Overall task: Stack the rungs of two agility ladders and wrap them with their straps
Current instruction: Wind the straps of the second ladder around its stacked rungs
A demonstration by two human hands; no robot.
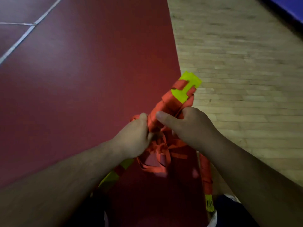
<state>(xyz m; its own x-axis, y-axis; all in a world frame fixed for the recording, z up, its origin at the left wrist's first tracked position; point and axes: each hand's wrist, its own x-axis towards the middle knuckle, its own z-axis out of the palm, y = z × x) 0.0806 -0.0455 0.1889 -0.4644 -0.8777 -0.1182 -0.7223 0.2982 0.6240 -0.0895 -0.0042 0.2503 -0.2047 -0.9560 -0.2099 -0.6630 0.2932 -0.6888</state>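
Gym floor under the work: dark red court surface point(82, 95) on the left, pale wood boards point(246, 79) on the right, white court lines point(19, 41) far left. Nearest the camera, a dark shoe with a white edge point(229, 208) shows at the bottom, and a second bundle point(207, 177), orange-wrapped with a yellow-green end, hangs or lies just beside it under the right forearm; which of the two cannot be told. Loose orange straps point(161, 154) droop in tangled loops below the hands. Left hand point(136, 136): grip closed round the near part of the rung stack point(173, 102), thumb up against the orange wrap; a yellow-green rung end point(114, 174) pokes out below the left wrist. Right hand point(188, 125): grip closed on the stack from the other side, thumb laid across the wrap, fingers curled behind and hidden. Stack is held in the air, tilted away and to the right, its far yellow-green tip point(191, 79) bare beyond the bands of strap. Judgement: stacking is done for this bundle; the wrapping step is in hand, well along but with slack left. Next move likely calls for one hand to hold the stack firm while the other takes a loose strap, pulls it taut and winds or tucks it so the turns do not slip.
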